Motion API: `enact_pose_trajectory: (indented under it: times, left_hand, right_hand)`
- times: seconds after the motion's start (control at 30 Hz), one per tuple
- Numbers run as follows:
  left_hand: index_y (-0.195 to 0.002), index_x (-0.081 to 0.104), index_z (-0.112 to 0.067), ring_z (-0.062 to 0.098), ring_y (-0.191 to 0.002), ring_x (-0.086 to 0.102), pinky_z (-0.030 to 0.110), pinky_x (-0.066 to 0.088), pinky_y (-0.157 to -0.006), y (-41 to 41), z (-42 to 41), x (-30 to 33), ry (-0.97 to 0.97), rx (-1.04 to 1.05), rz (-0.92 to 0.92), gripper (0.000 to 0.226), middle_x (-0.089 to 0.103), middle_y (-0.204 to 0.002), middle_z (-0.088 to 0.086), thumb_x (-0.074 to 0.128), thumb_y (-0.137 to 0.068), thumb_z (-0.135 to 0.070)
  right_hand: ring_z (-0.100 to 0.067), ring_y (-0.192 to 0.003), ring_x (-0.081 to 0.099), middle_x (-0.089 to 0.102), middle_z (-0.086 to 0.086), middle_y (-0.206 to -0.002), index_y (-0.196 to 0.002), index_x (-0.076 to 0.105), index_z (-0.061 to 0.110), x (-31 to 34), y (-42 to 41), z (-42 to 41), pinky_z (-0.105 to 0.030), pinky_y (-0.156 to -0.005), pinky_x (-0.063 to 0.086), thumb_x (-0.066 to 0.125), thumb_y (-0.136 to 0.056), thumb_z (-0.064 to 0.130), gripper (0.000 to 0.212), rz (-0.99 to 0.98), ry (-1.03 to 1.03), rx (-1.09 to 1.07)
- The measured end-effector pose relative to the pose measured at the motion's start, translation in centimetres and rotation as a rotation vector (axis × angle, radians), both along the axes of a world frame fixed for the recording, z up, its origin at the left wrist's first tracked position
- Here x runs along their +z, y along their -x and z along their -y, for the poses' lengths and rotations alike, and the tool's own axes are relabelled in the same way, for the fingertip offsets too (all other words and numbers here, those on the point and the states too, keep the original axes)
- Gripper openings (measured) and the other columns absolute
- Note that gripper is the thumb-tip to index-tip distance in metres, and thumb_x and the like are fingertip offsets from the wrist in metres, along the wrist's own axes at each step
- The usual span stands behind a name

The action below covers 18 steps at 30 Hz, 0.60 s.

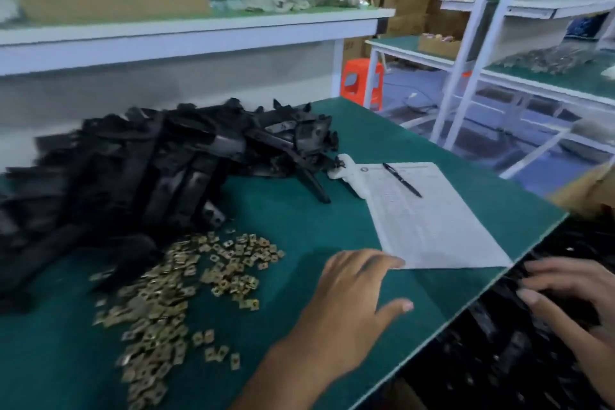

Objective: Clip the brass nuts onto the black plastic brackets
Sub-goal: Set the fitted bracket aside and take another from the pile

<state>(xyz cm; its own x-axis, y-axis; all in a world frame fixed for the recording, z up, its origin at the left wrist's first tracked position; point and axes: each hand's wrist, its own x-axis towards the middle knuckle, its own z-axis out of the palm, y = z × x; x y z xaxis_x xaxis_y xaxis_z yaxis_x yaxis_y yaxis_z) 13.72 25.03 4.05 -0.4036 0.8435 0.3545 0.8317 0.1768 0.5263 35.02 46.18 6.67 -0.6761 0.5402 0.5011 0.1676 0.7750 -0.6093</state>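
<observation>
Brass nuts and black brackets heaped on a green desk point(299, 210)

Small square brass clip nuts point(186, 280), too many to count, lie beside one heap of black plastic brackets point(149, 163). The left hand point(342, 303) hovers released, fingers spread; the right hand point(572, 293) rests on black parts off the desk edge, grip unclear.

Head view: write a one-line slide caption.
Left hand rests open on the green table between scattered brass nuts and a paper sheet; black brackets piled behind.
</observation>
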Motion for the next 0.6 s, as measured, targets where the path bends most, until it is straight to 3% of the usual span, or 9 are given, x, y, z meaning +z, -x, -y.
enact_pose_trajectory:
  times: [0.07,0.13,0.23,0.33,0.4,0.47,0.53,0.6]
  left_hand:
    - [-0.126,0.05,-0.044,-0.006,-0.123,0.036,0.013,0.022,-0.105,2.7,3.5,0.5,-0.024,0.132,0.011,0.037,0.049,-0.128,-0.027,0.042,-0.094,-0.061]
    - [-0.114,0.059,-0.042,-0.009,-0.112,0.046,0.011,0.033,-0.096,5.6,7.3,0.7,-0.059,0.3,0.051,0.029,0.058,-0.115,-0.026,0.043,-0.095,-0.058]
    - [-0.103,0.062,-0.04,-0.006,-0.1,0.056,0.023,0.049,-0.086,10.2,12.6,0.4,-0.135,0.6,0.14,0.012,0.062,-0.103,-0.025,0.054,-0.099,-0.046]
    - [-0.114,0.057,-0.036,0.004,-0.111,0.051,0.032,0.049,-0.095,14.5,16.7,-0.2,-0.071,0.883,0.11,0.018,0.054,-0.115,-0.019,0.057,-0.099,-0.046]
    - [-0.126,0.051,-0.032,0.016,-0.126,0.04,0.035,0.041,-0.105,16.9,18.6,-0.7,0.041,1.049,0.088,0.035,0.046,-0.131,-0.009,0.06,-0.096,-0.048]
    - [-0.135,0.047,-0.03,0.024,-0.132,0.035,0.04,0.036,-0.109,18.4,20.2,-1.2,0.184,1.14,0.095,0.048,0.041,-0.14,-0.002,0.062,-0.094,-0.052]
    - [-0.135,0.049,-0.033,0.026,-0.13,0.042,0.041,0.038,-0.107,19.1,21.4,-1.9,0.288,1.17,0.083,0.05,0.043,-0.14,-0.003,0.062,-0.093,-0.056]
    - [-0.126,0.056,-0.035,0.023,-0.119,0.053,0.04,0.044,-0.1,19.3,22.5,-2.6,0.256,1.174,0.029,0.041,0.051,-0.131,-0.007,0.063,-0.092,-0.056]
  right_hand:
    - [-0.007,-0.106,0.063,0.064,0.022,-0.112,-0.092,0.07,0.049,-1.1,3.6,1.4,-0.037,-0.097,0.048,0.057,-0.083,0.075,0.03,0.039,0.046,0.103]
    - [-0.001,-0.102,0.063,0.065,0.022,-0.11,-0.089,0.068,0.051,-1.6,7.8,3.9,-0.023,-0.087,0.048,0.055,-0.082,0.078,0.03,0.134,0.019,0.209]
    - [0.008,-0.103,0.06,0.063,0.028,-0.111,-0.081,0.059,0.051,-2.1,14.6,8.5,-0.013,-0.077,0.046,0.053,-0.077,0.084,0.034,0.242,-0.038,0.407]
    - [0.013,-0.123,0.04,0.04,0.04,-0.128,-0.108,0.05,0.06,-4.0,21.3,12.4,-0.018,-0.094,0.038,0.051,-0.078,0.085,0.04,0.392,-0.064,0.695]
    - [0.011,-0.126,0.023,0.021,0.043,-0.13,-0.132,0.033,0.064,-5.1,25.5,14.5,-0.02,-0.104,0.03,0.05,-0.08,0.084,0.058,0.548,-0.151,0.803]
    - [-0.001,-0.124,0.023,0.026,0.029,-0.133,-0.142,0.033,0.056,-5.7,28.9,16.1,-0.027,-0.109,0.027,0.05,-0.083,0.079,0.066,0.579,-0.228,0.813]
    - [-0.006,-0.12,0.031,0.037,0.023,-0.129,-0.136,0.044,0.052,-6.0,31.4,17.3,-0.032,-0.108,0.03,0.051,-0.088,0.071,0.052,0.547,-0.262,0.799]
    - [-0.003,-0.113,0.037,0.043,0.026,-0.119,-0.125,0.049,0.051,-6.3,32.9,17.9,-0.029,-0.1,0.036,0.049,-0.093,0.066,0.036,0.478,-0.298,0.805]
